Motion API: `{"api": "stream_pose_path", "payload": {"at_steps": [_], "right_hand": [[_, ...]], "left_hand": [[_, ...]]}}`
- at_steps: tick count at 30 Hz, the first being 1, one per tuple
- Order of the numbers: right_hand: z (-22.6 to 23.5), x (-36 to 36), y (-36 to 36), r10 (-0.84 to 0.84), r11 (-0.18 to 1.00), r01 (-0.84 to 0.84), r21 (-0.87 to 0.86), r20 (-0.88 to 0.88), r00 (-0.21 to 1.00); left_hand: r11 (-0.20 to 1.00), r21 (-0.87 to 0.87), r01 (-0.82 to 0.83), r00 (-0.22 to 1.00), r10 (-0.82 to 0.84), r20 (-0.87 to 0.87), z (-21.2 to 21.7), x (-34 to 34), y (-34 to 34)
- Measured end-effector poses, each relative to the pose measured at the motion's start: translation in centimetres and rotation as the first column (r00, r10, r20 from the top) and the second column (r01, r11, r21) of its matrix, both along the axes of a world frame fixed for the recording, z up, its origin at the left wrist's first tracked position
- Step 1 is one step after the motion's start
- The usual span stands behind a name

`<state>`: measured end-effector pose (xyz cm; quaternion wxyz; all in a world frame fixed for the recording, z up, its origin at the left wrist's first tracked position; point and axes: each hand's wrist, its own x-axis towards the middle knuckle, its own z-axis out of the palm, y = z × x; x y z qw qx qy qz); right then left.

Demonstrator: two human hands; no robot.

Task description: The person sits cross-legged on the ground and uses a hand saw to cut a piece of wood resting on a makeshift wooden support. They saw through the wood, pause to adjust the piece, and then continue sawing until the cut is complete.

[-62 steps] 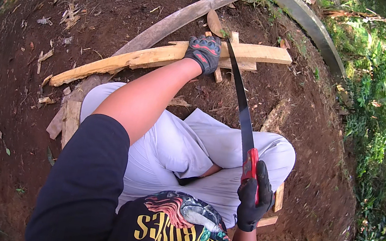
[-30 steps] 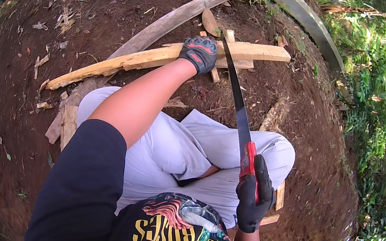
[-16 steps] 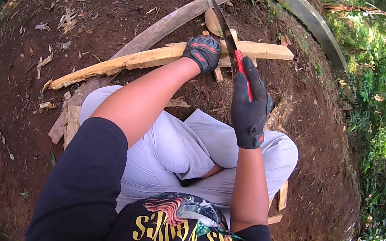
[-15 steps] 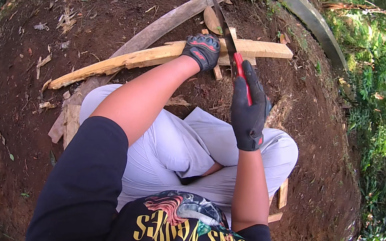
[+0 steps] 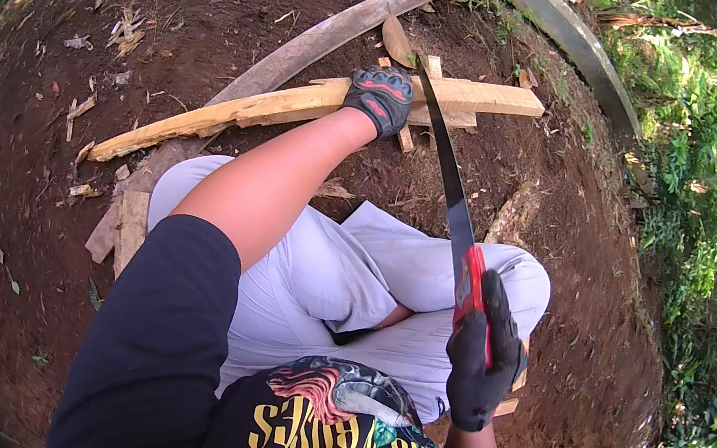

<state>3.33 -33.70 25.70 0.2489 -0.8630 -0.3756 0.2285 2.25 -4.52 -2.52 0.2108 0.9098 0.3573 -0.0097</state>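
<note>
A long, rough piece of wood [image 5: 236, 113] lies crosswise in front of my crossed legs. My left hand [image 5: 379, 100], in a black glove with red marks, is closed over its middle and presses on it. In my right hand [image 5: 483, 363], also gloved, is the red and black handle of a hand saw [image 5: 447, 163]. The dark blade slants up and to the left from the handle. Near its tip the blade crosses the wood just right of my left hand. Small wood pieces [image 5: 453, 119] lie under the wood there.
Beyond the wood, a long weathered board [image 5: 342, 27] curves across the brown soil. A brown leaf [image 5: 397, 42] lies near the saw tip. Wood chips [image 5: 128, 32] are scattered at the left. A concrete edging [image 5: 580, 44] and green plants [image 5: 702, 220] border the right.
My right hand has pulled the saw back toward my body, down and slightly right, so that the blade's tip part is now at the wood. My left hand has barely moved.
</note>
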Motion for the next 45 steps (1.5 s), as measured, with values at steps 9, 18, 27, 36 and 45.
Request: {"api": "stream_pose_path", "payload": {"at_steps": [9, 18, 27, 36, 45], "right_hand": [[-14.1, 6.0, 16.4, -0.007, 0.977, -0.007, 0.213, 0.067, 0.998], [-5.3, 0.9, 1.3, 0.026, 0.998, -0.026, 0.049, 0.017, 1.0], [-1.9, -1.5, -4.9, 0.03, 0.999, -0.031, 0.028, 0.03, 0.999], [-13.8, 4.6, 10.8, -0.08, 0.946, 0.075, 0.317, 0.002, 0.997], [-15.3, 4.1, 11.7, -0.044, 0.953, 0.02, 0.302, 0.071, 0.997]], "left_hand": [[0.999, -0.049, 0.002, 1.0, -0.003, -0.011, 0.4, 0.3, -0.4], [1.0, -0.014, 0.006, 1.0, -0.006, 0.011, 0.1, -0.6, 0.4], [0.992, -0.121, 0.017, 1.0, -0.019, -0.019, 1.2, -0.5, 1.9], [0.989, -0.106, 0.099, 0.995, -0.102, -0.023, 1.8, -0.7, 1.7], [0.984, -0.155, 0.084, 0.995, -0.09, -0.035, 1.5, -0.5, 2.2]]}}
